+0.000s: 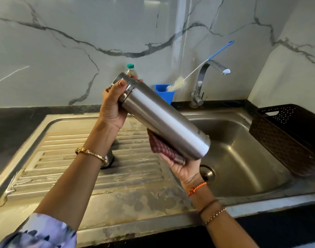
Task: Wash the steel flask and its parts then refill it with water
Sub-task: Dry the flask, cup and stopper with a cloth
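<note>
A steel flask [163,117] is held tilted above the sink's edge, its top end up and to the left. My left hand [113,104] grips that top end, fingers curled round the rim. My right hand [178,165] cups the lower end from beneath and presses a red checked cloth [162,149] against the flask's side. A small steel part [109,159] stands on the draining board, mostly hidden behind my left wrist.
The steel sink basin [242,158] with its drain [207,172] lies on the right, the ribbed draining board [81,167] on the left. Behind stand a tap [205,77], a blue holder [164,93] with a bottle brush [192,72], and a green-capped bottle [130,68]. A dark basket [287,129] sits far right.
</note>
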